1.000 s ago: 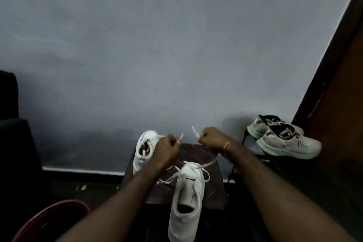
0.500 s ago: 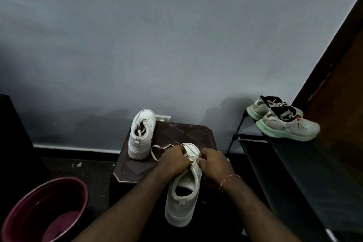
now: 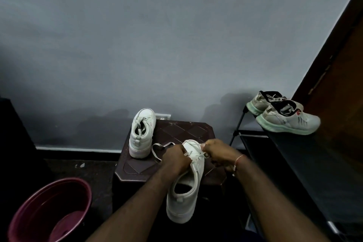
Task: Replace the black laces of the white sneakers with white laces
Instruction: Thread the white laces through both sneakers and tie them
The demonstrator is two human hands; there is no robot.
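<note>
Both hands are on the near sneaker (image 3: 186, 188) now, right in the lower middle of the view, toe pointing to twelve o'clock and heel towards the camera, with the heel sticking out past the near edge of the dark brown bench (image 3: 182, 129). The left hand (image 3: 175, 158) sits over the laced front of the shoe, fingers curled tight round the white lace (image 3: 159, 150), and a slack loop of that lace spills out at its ten o'clock and lies on the bench top. The right hand (image 3: 220, 153) is just across at three o'clock from the left one, thumb and forefinger pinched on a strand close to the toe (a thin thread band (image 3: 238, 160) circles that wrist). White lacing crosses the shoe between the two hands; how far down it runs is hidden under the knuckles. The second sneaker (image 3: 142, 133) stands upright at the bench's eleven o'clock corner, heel to the camera, apart from the loose loop, with pale lacing showing in its opening. Behind it a wall socket (image 3: 164, 117) peeks out low on the grey wall (image 3: 176, 45). Down at seven o'clock a maroon tub (image 3: 49, 208) sits on the floor. Over at two o'clock a pair of running shoes (image 3: 284, 116) with mint soles rests side by side on top of a black shoe rack (image 3: 294, 163), and a brown door (image 3: 343, 84) fills the right edge.
</note>
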